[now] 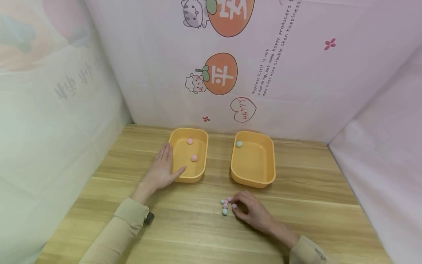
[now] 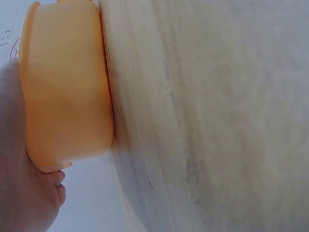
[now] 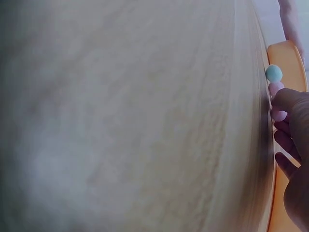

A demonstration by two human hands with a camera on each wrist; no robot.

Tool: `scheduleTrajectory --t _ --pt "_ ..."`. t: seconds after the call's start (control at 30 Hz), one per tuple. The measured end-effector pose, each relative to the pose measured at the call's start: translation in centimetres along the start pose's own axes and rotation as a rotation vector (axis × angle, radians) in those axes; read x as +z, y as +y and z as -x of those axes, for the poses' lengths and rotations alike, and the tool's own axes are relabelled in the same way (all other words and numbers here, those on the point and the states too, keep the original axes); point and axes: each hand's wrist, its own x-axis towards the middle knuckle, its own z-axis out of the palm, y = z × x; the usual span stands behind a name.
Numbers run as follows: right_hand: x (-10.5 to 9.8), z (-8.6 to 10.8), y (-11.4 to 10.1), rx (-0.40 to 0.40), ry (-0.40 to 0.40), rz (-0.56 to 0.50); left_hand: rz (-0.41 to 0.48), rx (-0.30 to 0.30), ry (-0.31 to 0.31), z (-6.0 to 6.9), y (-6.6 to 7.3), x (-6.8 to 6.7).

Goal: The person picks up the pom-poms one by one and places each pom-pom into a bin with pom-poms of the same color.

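Thumb and forefinger of my right hand (image 1: 254, 212) pinch a small pink ball (image 1: 234, 206) at the tabletop. Just left of it lies a cluster of several pink and mint balls, a mint ball (image 1: 225, 212) nearest me. In the right wrist view the pinched ball (image 3: 278, 115) shows partly behind the fingers. My left hand (image 1: 160, 172) rests with straight fingers along the left side of a yellow tray (image 1: 188, 179), its thumb over the front rim. Two pink balls (image 1: 194, 158) lie in that tray. The right yellow tray (image 1: 253, 181) holds one mint ball (image 1: 239, 144).
The wooden table (image 1: 184, 227) ends at a printed cloth wall (image 1: 158, 73) behind the trays. Pale cloth also hangs at the left and right sides. A gap of bare wood separates the two trays.
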Motion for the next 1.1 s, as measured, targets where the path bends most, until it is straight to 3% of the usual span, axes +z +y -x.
scheduleTrajectory --t 1.1 --pt "-0.57 -0.86 -0.33 -0.066 0.077 0.013 -0.007 0.0 -0.006 -0.01 -0.11 0.07"
